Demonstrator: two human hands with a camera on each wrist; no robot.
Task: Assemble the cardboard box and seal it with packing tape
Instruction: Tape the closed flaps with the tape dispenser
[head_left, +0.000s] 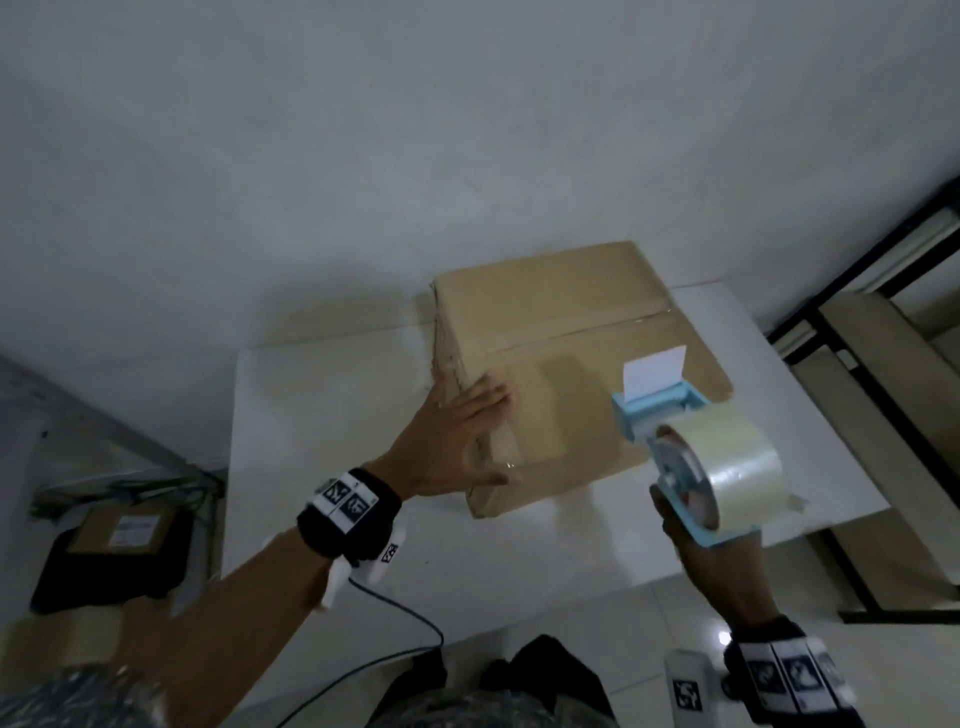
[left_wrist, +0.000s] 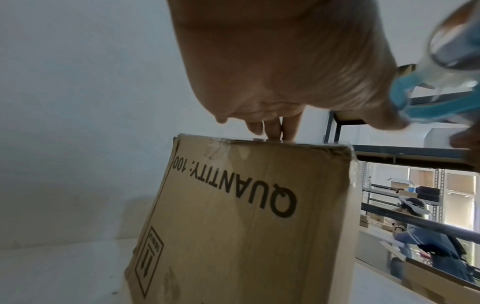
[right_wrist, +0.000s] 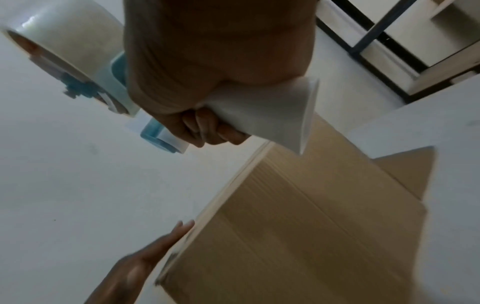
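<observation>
Tabletop (head_left: 322, 395): white, smooth, slightly glossy, set vs. a plain white wall. Judged: flat hard surface gives sth to press the box down on while taping.

Cardboard box (head_left: 561, 332): brown corrugated, rectangular, sits at centre/far part of tabletop w/ top flaps folded shut. Centre seam runs left–right across the top. Left corner edges crushed and frayed. Glossy clear film shows on the near-left top area, prob. tape already laid; extent unclear. Left wrist view: side panel printed "QUANTITY: 100" plus a handling mark, print reading sideways.

Tape dispenser (head_left: 691, 457): light-blue plastic frame, white flap at the far end, held above the box's near-right corner, not touching the box in head view. Judged: poised for a pass along the top.

Tape roll (head_left: 737, 467): clear/whitish packing tape, shiny, fat cylinder on the blue hub.

Left hand (head_left: 457, 441): palm down on the box's near-left top edge, fingers (head_left: 488, 395) straight and close together, flat on the cardboard, thumb lying along the near side. Judged: steadies the box, keeps the flap down.

Right hand (head_left: 701, 561): fingers (right_wrist: 207, 131) curled tight round the dispenser's white handle (right wrist view).

Metal racking (head_left: 857, 312), dark frame, far right, off the tabletop.
</observation>
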